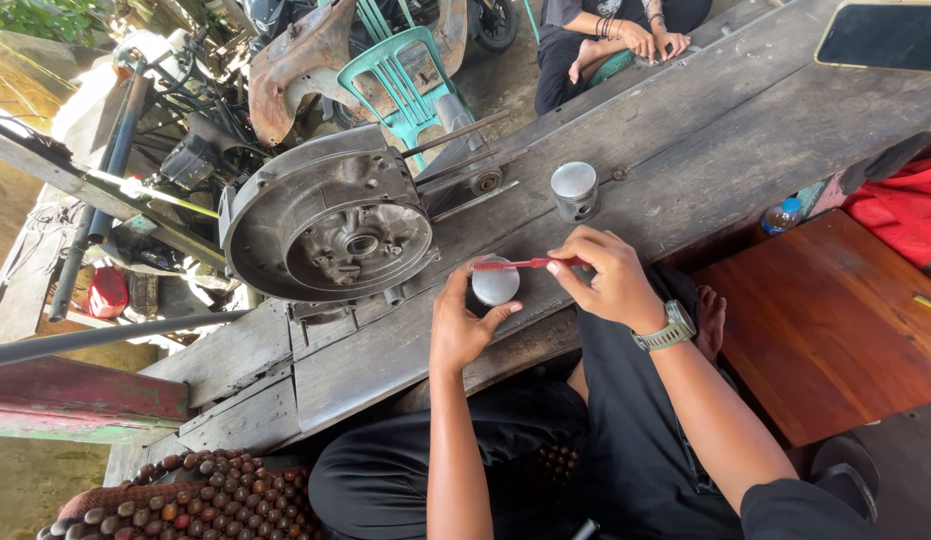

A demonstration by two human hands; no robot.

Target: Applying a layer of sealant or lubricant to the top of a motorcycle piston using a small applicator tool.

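My left hand (462, 322) grips a small round metal piston (496, 285), its flat top facing up, just above the wooden workbench (706, 150). My right hand (608, 277), with a watch on its wrist, pinches a red toothbrush (511, 264) whose bristle end lies across the piston's top. A second metal piston (575, 190) stands upright on the bench beyond my hands. A large grey engine casing (326, 222) with protruding studs rests on the bench to the left of my left hand.
A dark phone (886, 36) lies at the bench's far right. Another person (611, 40) sits beyond the bench near a green chair (406, 85). A reddish low table (826, 320) and plastic bottle (783, 215) are at right; a beaded seat mat (186, 495) is bottom left.
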